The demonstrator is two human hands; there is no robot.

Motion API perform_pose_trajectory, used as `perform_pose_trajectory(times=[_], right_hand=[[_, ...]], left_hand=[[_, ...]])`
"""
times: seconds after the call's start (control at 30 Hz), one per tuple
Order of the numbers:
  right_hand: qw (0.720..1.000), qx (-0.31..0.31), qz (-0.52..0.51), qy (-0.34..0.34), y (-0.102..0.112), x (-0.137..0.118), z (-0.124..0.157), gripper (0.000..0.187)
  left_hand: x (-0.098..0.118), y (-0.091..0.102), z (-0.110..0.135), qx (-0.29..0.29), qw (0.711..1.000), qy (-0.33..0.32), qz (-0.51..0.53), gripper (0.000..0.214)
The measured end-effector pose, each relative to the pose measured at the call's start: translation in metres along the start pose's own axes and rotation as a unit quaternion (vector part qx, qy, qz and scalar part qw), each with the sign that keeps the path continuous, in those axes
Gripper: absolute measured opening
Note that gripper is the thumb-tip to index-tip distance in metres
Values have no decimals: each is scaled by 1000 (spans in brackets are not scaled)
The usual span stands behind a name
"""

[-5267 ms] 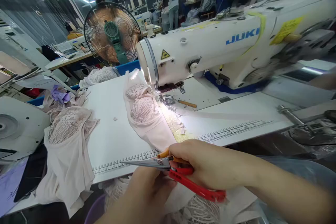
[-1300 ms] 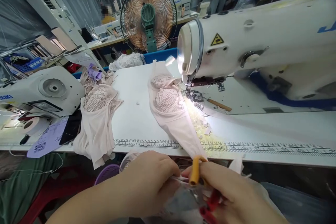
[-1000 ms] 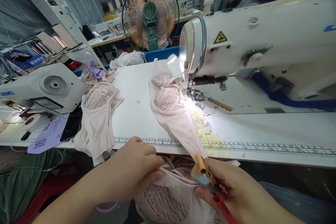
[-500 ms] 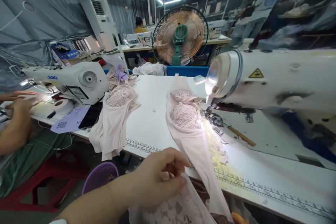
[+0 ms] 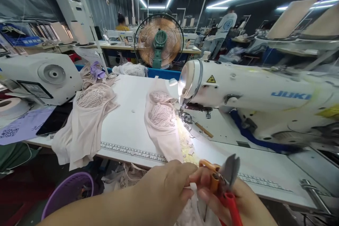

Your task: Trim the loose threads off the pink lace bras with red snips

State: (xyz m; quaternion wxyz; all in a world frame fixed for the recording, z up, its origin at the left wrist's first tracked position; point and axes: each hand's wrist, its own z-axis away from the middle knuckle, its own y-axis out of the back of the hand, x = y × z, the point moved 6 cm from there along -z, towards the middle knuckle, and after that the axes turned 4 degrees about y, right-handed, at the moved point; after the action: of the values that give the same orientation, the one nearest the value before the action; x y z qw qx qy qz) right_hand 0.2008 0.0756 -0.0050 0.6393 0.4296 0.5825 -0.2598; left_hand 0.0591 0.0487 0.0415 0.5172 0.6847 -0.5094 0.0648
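Note:
My left hand [image 5: 172, 180] is closed on the edge of pale lace fabric [image 5: 192, 208] at the front of the table. Right against it, my right hand [image 5: 213, 199] grips scissors [image 5: 230, 173] with orange and red on the handles; the blades point up and away from the fabric. Its fingers also meet the fabric's white edge. Beyond my hands, a pale pink bra [image 5: 161, 116] with lace cups lies beside the needle area of the sewing machine [image 5: 212, 81]. More such bras [image 5: 90, 113] are stacked to the left.
Another sewing machine [image 5: 53, 76] stands at left, near a lilac paper [image 5: 29, 122] and a dark phone-like slab [image 5: 55, 120]. A purple basket [image 5: 69, 194] sits below the table [image 5: 124, 120]. Scraps lie by the needle. A large fan [image 5: 159, 42] and people are farther back.
My right hand has come into view with the scissors, meeting my left hand at the fabric. The left hand has moved slightly right. The view has turned right.

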Motion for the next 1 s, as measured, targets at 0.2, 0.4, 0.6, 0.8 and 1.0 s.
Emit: perform_pose_trajectory(times=[0.2,0.4,0.6,0.8,1.0], right_hand=[[996,64,-46,39,-9,1,-10,23],[988,118,-23,93,-9,4,-11,19],[997,56,-23,44,-11,6,-19,21],[998,41,-52,11,-13,7,-23,24],[996,55,-73,4,-15,9,-25,25]], left_hand=[[-32,-13,6,-63,954,210,205,32],[-49,-30,19,-145,870,360,305,25],[-52,-33,16,-114,904,317,262,38],[-52,-34,12,-141,897,325,265,41],[-55,-39,16,-139,820,389,396,42]])
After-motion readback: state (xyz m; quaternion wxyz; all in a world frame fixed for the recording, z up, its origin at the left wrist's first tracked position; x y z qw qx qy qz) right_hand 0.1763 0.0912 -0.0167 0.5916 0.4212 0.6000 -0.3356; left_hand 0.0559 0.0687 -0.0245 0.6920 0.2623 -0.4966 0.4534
